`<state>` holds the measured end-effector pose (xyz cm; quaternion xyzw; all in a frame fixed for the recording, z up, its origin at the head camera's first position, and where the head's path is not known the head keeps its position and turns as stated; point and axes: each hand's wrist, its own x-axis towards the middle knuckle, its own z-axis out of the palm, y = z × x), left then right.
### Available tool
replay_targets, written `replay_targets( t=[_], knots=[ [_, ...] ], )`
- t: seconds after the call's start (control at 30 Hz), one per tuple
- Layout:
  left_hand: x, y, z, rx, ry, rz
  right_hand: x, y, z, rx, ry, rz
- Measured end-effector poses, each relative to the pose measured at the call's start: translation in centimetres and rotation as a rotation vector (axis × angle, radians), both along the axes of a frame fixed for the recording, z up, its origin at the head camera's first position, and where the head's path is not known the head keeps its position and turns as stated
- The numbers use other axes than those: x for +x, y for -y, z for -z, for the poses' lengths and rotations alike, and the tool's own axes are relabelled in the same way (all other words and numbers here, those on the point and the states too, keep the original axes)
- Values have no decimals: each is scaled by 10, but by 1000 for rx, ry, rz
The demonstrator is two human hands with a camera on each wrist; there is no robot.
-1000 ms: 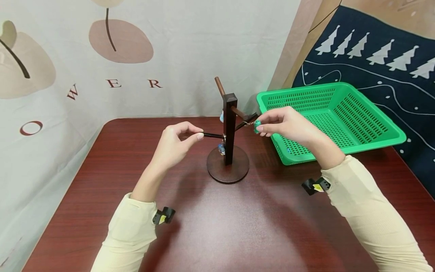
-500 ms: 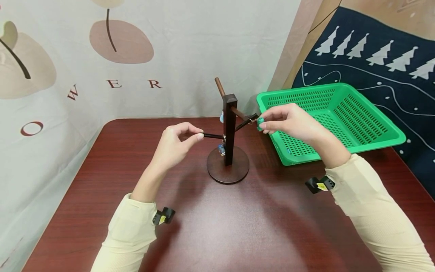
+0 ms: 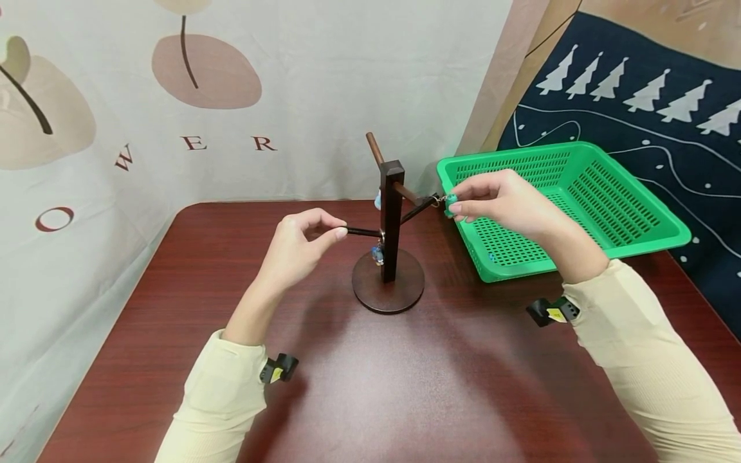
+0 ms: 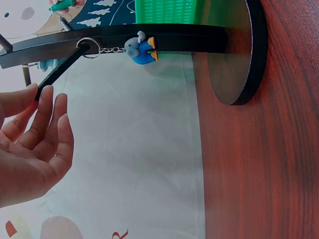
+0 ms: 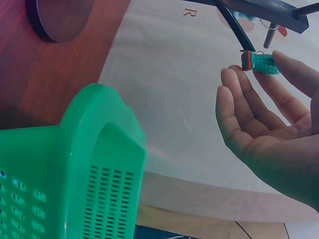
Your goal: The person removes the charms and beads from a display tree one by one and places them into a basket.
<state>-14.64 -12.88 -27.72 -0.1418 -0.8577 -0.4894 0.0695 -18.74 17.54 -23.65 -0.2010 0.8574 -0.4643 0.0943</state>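
Note:
A dark wooden stand point(image 3: 391, 225) with several pegs rises from a round base. Thumb and fingers of my left hand point(image 3: 298, 251) pinch the end of its left black peg point(image 3: 363, 231). From that peg, close to the post, a blue keychain figure point(image 4: 142, 51) hangs by its ring. My right hand point(image 3: 512, 204) pinches a green keychain point(image 3: 450, 204) with a bumpy body and a red part point(image 5: 247, 60). Its ring and chain are at the tip of the right black peg point(image 3: 418, 211). Behind the post, a light-blue keychain point(image 3: 377, 200) shows in part.
A green slotted basket point(image 3: 483, 263) stands at the back right, close beneath my right hand, with a small blue thing point(image 3: 491, 256) inside. Upper brown pegs point(image 3: 374, 147) stick out of the post. A printed cloth point(image 3: 324, 96) hangs behind the reddish-brown table point(image 3: 324, 373).
My right hand has moved slightly right and up with the green keychain, its ring shifting outward to the peg's tip. The left hand and the stand have stayed in place.

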Motion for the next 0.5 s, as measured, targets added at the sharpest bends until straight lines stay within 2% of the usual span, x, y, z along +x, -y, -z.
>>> replay_targets(
  t=[0.5],
  knots=[
    [0, 0, 0, -1, -5, 0, 1, -5, -9, 34, -4, 28]
  ],
)
